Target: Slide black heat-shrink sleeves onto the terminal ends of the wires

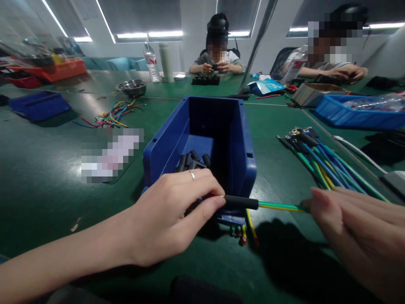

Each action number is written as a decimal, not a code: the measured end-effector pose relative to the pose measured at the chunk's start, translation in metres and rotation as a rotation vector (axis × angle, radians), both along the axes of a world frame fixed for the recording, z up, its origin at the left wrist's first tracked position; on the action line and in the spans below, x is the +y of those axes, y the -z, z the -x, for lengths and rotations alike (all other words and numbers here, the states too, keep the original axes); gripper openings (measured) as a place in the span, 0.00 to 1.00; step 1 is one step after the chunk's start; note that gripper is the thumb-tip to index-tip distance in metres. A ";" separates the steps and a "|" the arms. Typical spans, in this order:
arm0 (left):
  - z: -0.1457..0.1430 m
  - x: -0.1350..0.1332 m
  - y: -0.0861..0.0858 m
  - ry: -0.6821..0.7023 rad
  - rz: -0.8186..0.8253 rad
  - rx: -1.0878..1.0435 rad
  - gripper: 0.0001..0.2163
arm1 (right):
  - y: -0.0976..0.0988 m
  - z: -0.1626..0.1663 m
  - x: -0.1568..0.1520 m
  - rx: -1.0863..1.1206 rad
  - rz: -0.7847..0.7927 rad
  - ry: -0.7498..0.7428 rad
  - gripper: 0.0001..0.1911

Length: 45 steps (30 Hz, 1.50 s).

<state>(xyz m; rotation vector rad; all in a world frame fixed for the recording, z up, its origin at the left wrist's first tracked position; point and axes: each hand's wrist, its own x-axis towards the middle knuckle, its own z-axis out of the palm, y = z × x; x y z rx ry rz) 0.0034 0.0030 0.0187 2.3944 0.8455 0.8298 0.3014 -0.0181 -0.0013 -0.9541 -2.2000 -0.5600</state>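
At lower right, right hand (357, 230): grips a green-and-yellow wire (280, 206) between thumb and fingers.
Across the middle, left hand (174, 207): wears a ring; pinches with thumb and fingertips at the left end of a black sleeve (242, 202).
Black sleeve: encloses the wire's left part; lies level between both hands, before the bin's front.
Copper-coloured wire ends (243, 240): poke out below the bin's front lip.
Blue bin (171, 139): stands on the green table (38, 169), open toward the hands; holds loose black sleeves (193, 160).
Wire bundle (329, 164), right of bin: mixes blue, green and yellow, with metal terminals at the far end.
Wire tangle (115, 114), left: spreads red, blue and yellow strands near a metal bowl (131, 88).
Far side, co-worker (218, 57): sits behind a black row of parts (205, 80), both hands at a small dark piece.
Far right, second co-worker (332, 59): sits with hands together.
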 end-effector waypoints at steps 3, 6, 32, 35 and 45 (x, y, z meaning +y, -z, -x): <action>0.001 0.001 0.002 -0.043 -0.025 0.039 0.10 | -0.006 0.006 0.004 -0.041 -0.035 -0.039 0.24; 0.003 0.003 0.005 -0.031 -0.029 0.044 0.10 | -0.002 0.008 0.006 -0.043 -0.014 -0.025 0.23; 0.005 0.004 0.013 0.024 -0.083 0.064 0.09 | -0.005 0.003 0.001 -0.067 -0.047 0.004 0.23; 0.004 0.004 0.012 -0.002 -0.101 0.054 0.08 | -0.012 -0.001 0.002 -0.094 -0.032 -0.014 0.20; 0.005 0.002 0.014 -0.118 -0.076 -0.033 0.06 | -0.012 -0.004 0.000 -0.042 -0.025 -0.020 0.03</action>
